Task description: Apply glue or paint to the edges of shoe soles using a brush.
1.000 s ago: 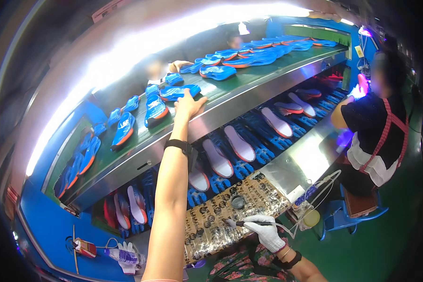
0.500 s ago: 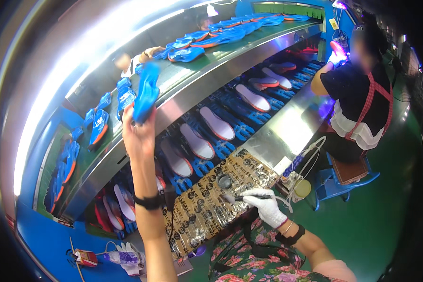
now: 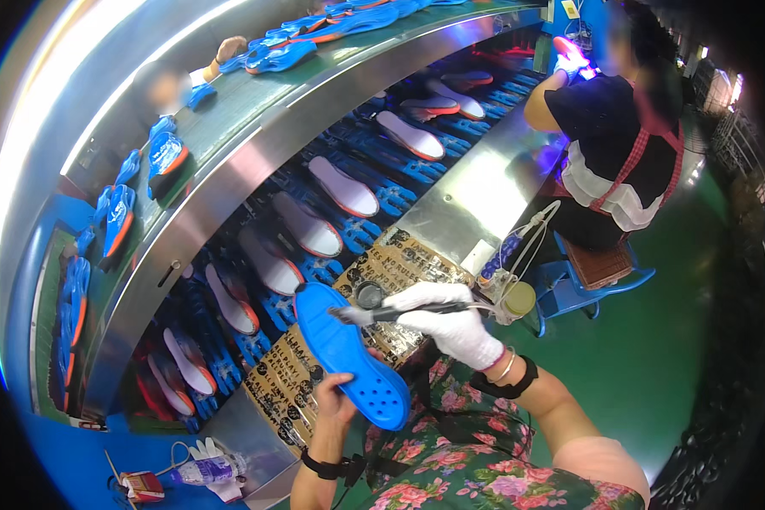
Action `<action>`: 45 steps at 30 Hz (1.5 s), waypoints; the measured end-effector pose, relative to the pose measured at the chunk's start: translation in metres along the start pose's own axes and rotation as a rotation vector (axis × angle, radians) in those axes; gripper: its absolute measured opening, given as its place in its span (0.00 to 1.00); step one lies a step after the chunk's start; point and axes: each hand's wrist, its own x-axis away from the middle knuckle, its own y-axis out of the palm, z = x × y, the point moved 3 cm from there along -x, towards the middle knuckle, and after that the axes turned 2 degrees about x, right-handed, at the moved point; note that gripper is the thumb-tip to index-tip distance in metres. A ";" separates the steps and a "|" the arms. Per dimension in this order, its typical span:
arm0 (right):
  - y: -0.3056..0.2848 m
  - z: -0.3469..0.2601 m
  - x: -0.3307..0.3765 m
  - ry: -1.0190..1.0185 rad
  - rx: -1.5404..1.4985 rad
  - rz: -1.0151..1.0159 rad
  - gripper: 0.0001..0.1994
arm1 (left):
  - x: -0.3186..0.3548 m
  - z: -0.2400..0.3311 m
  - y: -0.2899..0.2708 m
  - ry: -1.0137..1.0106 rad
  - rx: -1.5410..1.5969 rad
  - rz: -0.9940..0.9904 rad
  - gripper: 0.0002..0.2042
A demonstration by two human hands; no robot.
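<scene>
The left hand [image 3: 335,403] gripped the sole [image 3: 336,340] by its edge, probably to leave its face free; over the sole, the right hand [image 3: 456,330] gripped the brush [image 3: 386,314].

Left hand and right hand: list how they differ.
The left hand is bare, while the right hand wears a white glove. The left hand grips a blue sole; the right hand holds a dark-handled brush. The left hand sits lower in the picture than the right hand. Both have a dark wristband at the wrist.
</scene>
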 end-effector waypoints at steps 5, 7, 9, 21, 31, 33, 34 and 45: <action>0.033 -0.009 -0.003 0.044 0.082 -0.143 0.11 | 0.001 -0.033 0.004 -0.048 0.240 -0.152 0.42; 0.036 -0.002 -0.006 -0.049 0.087 -0.152 0.11 | -0.004 -0.031 0.025 -0.059 0.650 -0.188 0.47; 0.037 -0.006 -0.010 -0.086 0.129 -0.137 0.09 | -0.014 -0.025 0.035 -0.030 0.840 -0.201 0.50; 0.056 -0.013 -0.029 -0.442 0.527 -0.085 0.11 | -0.014 -0.009 0.059 0.261 0.494 -0.692 0.43; 0.082 -0.009 -0.003 -0.568 0.719 -0.294 0.14 | -0.001 -0.022 0.032 0.315 0.044 0.203 0.48; 0.070 -0.004 -0.011 -0.547 0.634 -0.178 0.14 | 0.001 -0.015 0.034 0.374 -0.036 0.231 0.48; 0.065 -0.004 -0.015 -0.567 0.652 -0.121 0.14 | 0.001 -0.015 0.032 0.373 -0.040 0.254 0.48; 0.066 0.009 -0.006 -0.367 0.444 -0.161 0.11 | -0.001 -0.009 0.011 0.371 -0.016 0.257 0.48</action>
